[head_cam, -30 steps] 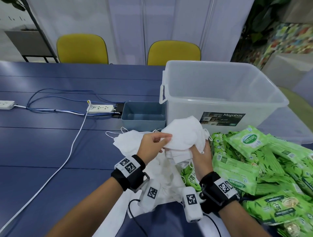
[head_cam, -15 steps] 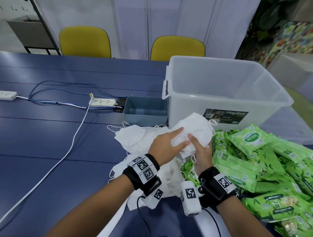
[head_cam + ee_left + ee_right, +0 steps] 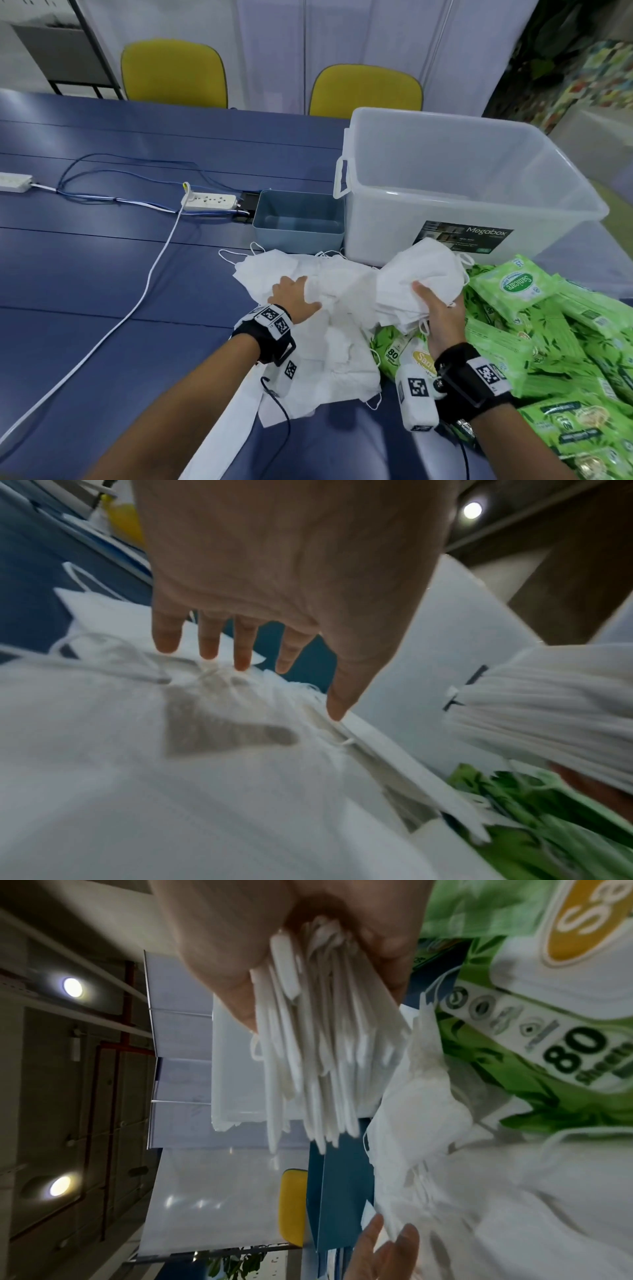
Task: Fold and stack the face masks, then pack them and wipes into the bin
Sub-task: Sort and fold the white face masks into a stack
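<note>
Right hand [image 3: 442, 313] gripping layered white mask stack [image 3: 419, 274], left hand [image 3: 296, 298] on crumpled masks [image 3: 335, 329]

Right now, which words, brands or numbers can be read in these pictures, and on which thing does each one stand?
"Megabox": dark label on the clear bin; smaller print there is unreadable.
"Sanicare": green wipes pack.
"80": wipes pack; the word beneath looks like "sheets", blurred.
Wrist bands: square code markers, no words.
</note>
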`<state>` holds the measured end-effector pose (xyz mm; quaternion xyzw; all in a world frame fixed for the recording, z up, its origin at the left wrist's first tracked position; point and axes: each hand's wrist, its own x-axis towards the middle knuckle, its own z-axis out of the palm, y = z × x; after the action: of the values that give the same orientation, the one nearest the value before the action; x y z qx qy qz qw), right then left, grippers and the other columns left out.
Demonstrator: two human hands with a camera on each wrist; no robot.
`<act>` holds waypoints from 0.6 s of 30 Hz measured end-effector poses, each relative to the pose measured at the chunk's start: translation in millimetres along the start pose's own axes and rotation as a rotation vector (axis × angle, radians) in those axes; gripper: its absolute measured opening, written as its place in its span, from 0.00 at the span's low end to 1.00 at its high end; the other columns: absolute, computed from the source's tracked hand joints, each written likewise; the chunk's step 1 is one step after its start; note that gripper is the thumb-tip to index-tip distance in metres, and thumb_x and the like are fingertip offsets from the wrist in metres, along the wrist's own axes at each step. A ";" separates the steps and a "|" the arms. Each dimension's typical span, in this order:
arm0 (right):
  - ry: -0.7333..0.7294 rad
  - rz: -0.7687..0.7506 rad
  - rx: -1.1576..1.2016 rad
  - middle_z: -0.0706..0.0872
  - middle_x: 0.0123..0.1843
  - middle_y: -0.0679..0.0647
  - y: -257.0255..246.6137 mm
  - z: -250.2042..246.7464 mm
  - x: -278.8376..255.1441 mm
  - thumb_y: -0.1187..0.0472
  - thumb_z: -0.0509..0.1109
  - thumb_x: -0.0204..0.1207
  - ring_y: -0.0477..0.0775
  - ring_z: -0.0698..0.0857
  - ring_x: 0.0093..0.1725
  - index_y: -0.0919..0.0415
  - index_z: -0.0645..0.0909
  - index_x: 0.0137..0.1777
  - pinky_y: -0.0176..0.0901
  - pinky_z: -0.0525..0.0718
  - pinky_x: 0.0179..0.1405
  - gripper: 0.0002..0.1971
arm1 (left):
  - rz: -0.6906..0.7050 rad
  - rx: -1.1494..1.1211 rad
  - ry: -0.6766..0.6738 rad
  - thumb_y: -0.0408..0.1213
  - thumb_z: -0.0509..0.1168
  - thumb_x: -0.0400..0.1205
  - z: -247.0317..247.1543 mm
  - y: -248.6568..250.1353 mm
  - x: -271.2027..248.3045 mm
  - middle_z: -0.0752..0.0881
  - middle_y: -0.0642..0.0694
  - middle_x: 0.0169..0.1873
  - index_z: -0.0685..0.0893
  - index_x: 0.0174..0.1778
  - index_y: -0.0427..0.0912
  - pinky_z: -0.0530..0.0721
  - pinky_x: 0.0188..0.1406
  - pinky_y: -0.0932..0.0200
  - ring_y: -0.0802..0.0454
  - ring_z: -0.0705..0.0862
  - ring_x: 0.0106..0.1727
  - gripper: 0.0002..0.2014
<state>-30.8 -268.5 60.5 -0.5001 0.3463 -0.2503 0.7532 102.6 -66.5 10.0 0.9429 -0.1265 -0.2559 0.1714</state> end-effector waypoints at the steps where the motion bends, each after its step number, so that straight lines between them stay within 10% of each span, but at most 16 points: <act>1: -0.005 -0.010 -0.014 0.87 0.60 0.52 -0.8 0.2 1.4 0.71 0.75 0.71 0.52 0.86 0.57 0.60 0.75 0.70 0.51 0.82 0.62 0.27 | -0.037 0.008 0.007 0.57 0.64 0.79 0.8 -1.1 3.0 0.63 0.36 0.74 0.58 0.81 0.47 0.69 0.72 0.42 0.35 0.63 0.75 0.38; 10: -0.031 -0.032 -0.093 0.86 0.56 0.48 1.5 2.2 13.4 0.71 0.75 0.71 0.49 0.86 0.54 0.57 0.75 0.67 0.46 0.82 0.56 0.26 | -0.250 -0.109 0.028 0.71 0.68 0.66 17.4 18.1 29.3 0.44 0.39 0.83 0.41 0.83 0.46 0.45 0.75 0.28 0.38 0.39 0.83 0.60; 18: -0.023 -0.024 -0.092 0.86 0.57 0.46 5.4 -1.0 22.5 0.72 0.75 0.71 0.46 0.85 0.55 0.55 0.75 0.67 0.42 0.83 0.53 0.26 | -0.120 -0.403 0.159 0.46 0.82 0.65 -4.5 -2.4 54.5 0.74 0.40 0.68 0.66 0.72 0.40 0.72 0.67 0.51 0.42 0.74 0.69 0.44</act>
<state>-17.1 -283.4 49.1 -0.5412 0.3425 -0.2374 0.7304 150.9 -80.9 -11.2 0.9127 -0.0028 -0.2106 0.3501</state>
